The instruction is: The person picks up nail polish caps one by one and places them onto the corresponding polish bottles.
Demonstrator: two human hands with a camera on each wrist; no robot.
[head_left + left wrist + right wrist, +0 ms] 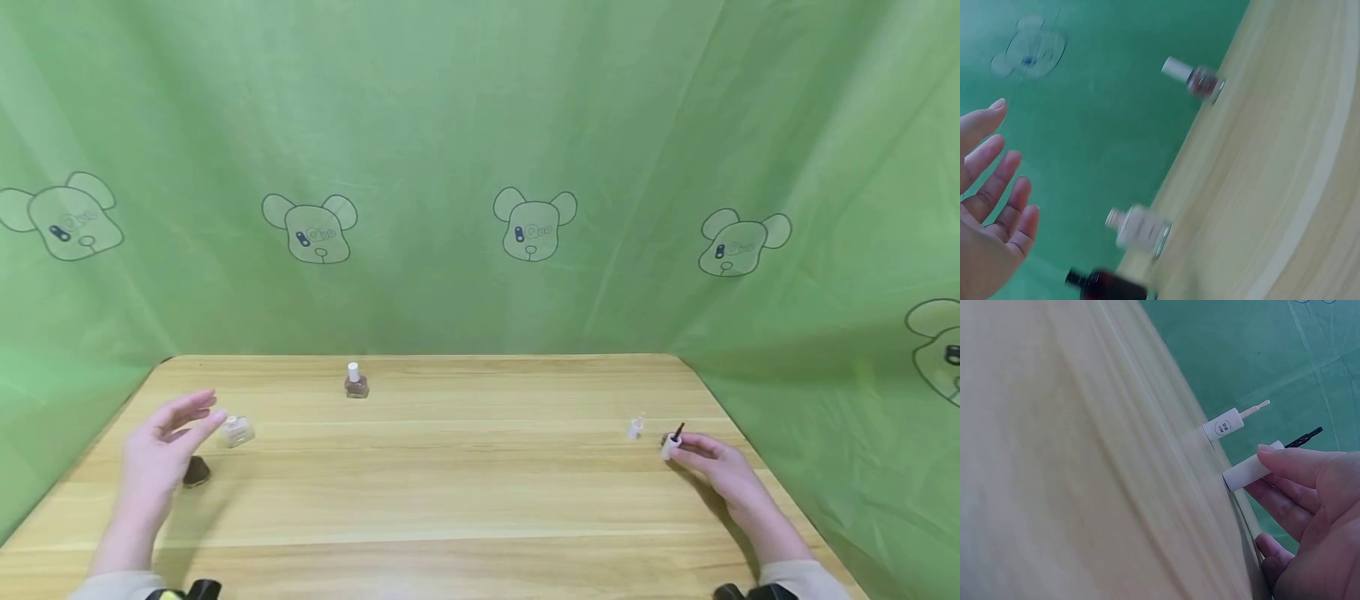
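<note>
At the table's right side, my right hand pinches a white nail polish cap between thumb and fingers. Its dark brush points up, and its base is at the tabletop. Beside it a second white cap stands upright with a pale brush. My left hand hovers at the left, fingers spread and loosely bent, holding nothing. Below and beside that hand are a dark nail polish bottle, partly hidden by it in the head view, and a pale nail polish bottle. Both bottles have bare necks in the left wrist view.
Further back on the wooden table stands a brownish-pink nail polish bottle with its white cap on. A green curtain with printed bear heads surrounds the back and sides of the table.
</note>
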